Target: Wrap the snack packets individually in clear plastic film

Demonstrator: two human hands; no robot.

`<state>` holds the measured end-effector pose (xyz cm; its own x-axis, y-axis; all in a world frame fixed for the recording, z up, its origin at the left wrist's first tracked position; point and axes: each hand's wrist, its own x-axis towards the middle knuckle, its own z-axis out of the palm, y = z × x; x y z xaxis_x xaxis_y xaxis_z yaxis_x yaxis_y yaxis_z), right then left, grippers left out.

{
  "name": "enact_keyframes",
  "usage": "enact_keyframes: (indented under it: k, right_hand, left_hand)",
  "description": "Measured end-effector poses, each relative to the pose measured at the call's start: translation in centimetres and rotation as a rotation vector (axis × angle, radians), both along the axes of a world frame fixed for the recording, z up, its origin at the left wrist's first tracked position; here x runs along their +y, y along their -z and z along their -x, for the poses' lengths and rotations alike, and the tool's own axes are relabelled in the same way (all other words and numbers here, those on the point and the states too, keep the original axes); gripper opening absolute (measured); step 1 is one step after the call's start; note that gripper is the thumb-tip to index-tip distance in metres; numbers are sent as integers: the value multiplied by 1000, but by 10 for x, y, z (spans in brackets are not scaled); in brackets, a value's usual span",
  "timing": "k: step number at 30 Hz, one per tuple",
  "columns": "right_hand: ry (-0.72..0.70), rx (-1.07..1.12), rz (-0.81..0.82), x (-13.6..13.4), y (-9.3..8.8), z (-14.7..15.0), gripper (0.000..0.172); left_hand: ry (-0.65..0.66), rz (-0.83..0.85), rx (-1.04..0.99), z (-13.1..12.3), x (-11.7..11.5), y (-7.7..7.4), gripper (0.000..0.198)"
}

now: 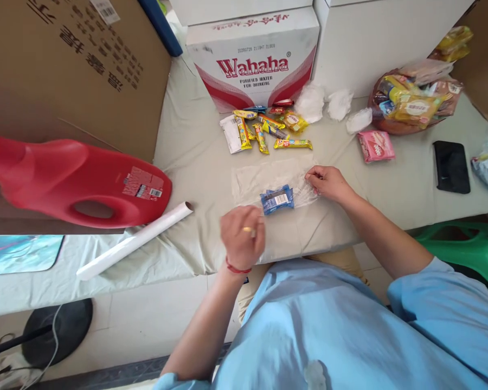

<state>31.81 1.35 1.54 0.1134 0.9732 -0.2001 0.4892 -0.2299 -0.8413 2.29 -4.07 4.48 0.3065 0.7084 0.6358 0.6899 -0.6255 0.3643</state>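
Observation:
A clear plastic bag (248, 181) lies flat near the table's front edge. Its right end is pinched between the thumb and fingers of my right hand (329, 183), where the film is crumpled. Small blue snack packets (277, 199) with a white barcode label rest at the bag's lower middle; whether they are inside or on top I cannot tell. Just left of them is my left hand (244, 230), curled, slightly blurred, with a ring and a red bracelet. Its fingertips are hidden, so anything in them does not show.
Behind the bag lies a pile of small yellow snacks (262, 138) before a Wahaha carton (254, 65). To the right are a pink packet (376, 146), a filled snack bowl (398, 122) and a black phone (451, 167). A red jug (85, 184) and white roll (136, 241) are left.

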Motion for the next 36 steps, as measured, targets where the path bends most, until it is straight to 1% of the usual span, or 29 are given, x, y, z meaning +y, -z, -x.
enact_keyframes:
  k: [1,2,4,6,8,10,12,14,16,18,19,20,21,23,25,27,29,31,33,34,36]
  right_hand:
    - [-5,2,-3,1,0,0,26]
    - [-13,-3,-2,2,1,-1,27]
    - [-47,-66,1,3,0,-6,27]
    - [-72,-237,-28,6,-4,-13,26]
    - [-66,-457,-105,12,-13,-17,26]
    - [-85,-606,-198,24,-24,-13,30]
    - [-203,-649,-267,43,-32,1,35]
    - [-376,-661,-284,64,-35,23,34]
    - [-486,-714,-232,84,-32,44,37]
    - [-511,-760,-136,100,-26,59,48]
    - [-514,-757,-81,105,-23,64,50]
    - [-527,-736,-34,110,-20,66,46]
    - [-551,-704,-2,114,-19,65,39]
    - [-622,-655,0,118,-20,61,23]
    - [-681,-634,-92,117,-27,56,17]
    - [-713,-602,-203,109,-40,51,16]
    - [-742,-588,-281,93,-54,50,17]
    - [-774,-621,-320,71,-65,50,23]
    - [-831,-664,-316,46,-67,53,30]
    - [-864,-671,-298,33,-64,54,33]
    - [-903,-647,-251,12,-54,56,39]
  left_hand:
    - [67,86,88,-11,-1,2,25]
    - [91,183,168,-21,2,6,31]
    - [67,356,275,-35,12,17,39]
    - [36,444,301,-41,22,28,43]
    - [31,458,285,-41,28,37,44]
    - [33,438,272,-40,28,41,44]
    - [30,410,265,-39,26,43,42]
    - [27,386,259,-39,24,43,40]
    - [28,368,259,-40,23,42,38]
    - [26,353,265,-40,22,41,37]
    - [24,347,269,-40,22,40,36]
    - [21,342,272,-41,21,39,36]
    - [19,337,275,-41,21,39,36]
    - [10,332,283,-42,20,37,35]
    - [-14,332,294,-43,18,34,35]
    - [-44,339,308,-45,17,31,35]
    - [-57,349,326,-46,16,29,36]
    - [-53,357,343,-47,16,28,37]
    - [-48,370,345,-47,16,28,38]
    - [-46,379,338,-46,17,29,37]
    - [-32,406,297,-43,19,34,33]
